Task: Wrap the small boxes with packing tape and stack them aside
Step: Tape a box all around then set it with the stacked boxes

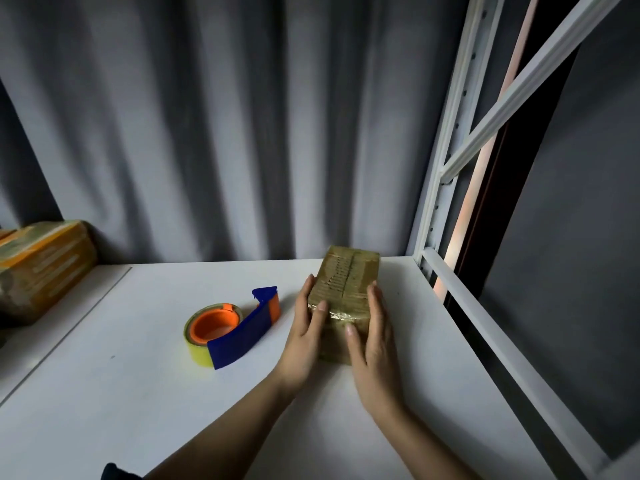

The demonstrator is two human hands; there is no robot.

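Note:
A small brown box [346, 282] wrapped in glossy tape lies on the white table [138, 393], right of centre. My left hand [306, 332] lies flat along its left side, thumb up on the top edge. My right hand [372, 337] lies flat along its right side, thumb across the near end. Both sets of fingers are straight and press against the box. A tape dispenser [230, 329], blue with an orange core and a yellowish roll, rests on the table to the left of my hands, untouched.
A stack of taped boxes [41, 265] stands at the far left on an adjoining surface. Grey curtains [242, 133] hang behind the table. A white metal rack frame [446, 188] runs along the table's right edge.

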